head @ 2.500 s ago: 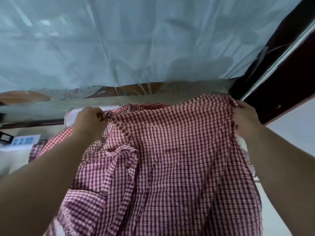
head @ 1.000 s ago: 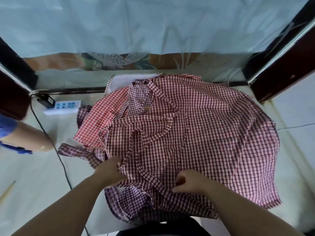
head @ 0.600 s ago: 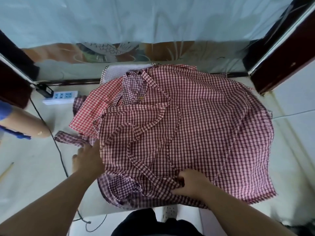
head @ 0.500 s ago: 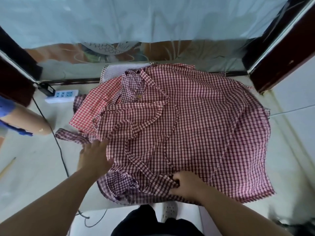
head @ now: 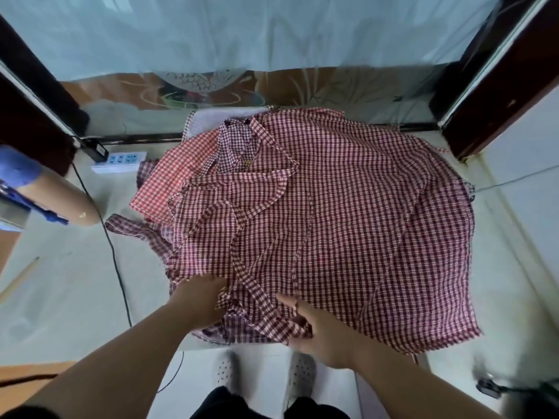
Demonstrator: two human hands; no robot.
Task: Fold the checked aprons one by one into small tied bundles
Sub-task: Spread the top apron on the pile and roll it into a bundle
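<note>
Left hand (head: 198, 300) flat, right hand (head: 320, 328) gripping

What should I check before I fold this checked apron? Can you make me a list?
1. The apron lies spread on the pile: ok.
2. The apron is smooth: not ok, it is bunched at the near edge.
3. The strap is off the cloth: not ok, it lies across the apron.
4. The right hand grips the cloth: ok.
5. The left hand has a grip: cannot tell, cloth hides its fingertips.

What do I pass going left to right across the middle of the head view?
Another person's blue-sleeved arm → white power strip → light red checked apron → dark red checked apron → dark wooden door frame.
</note>
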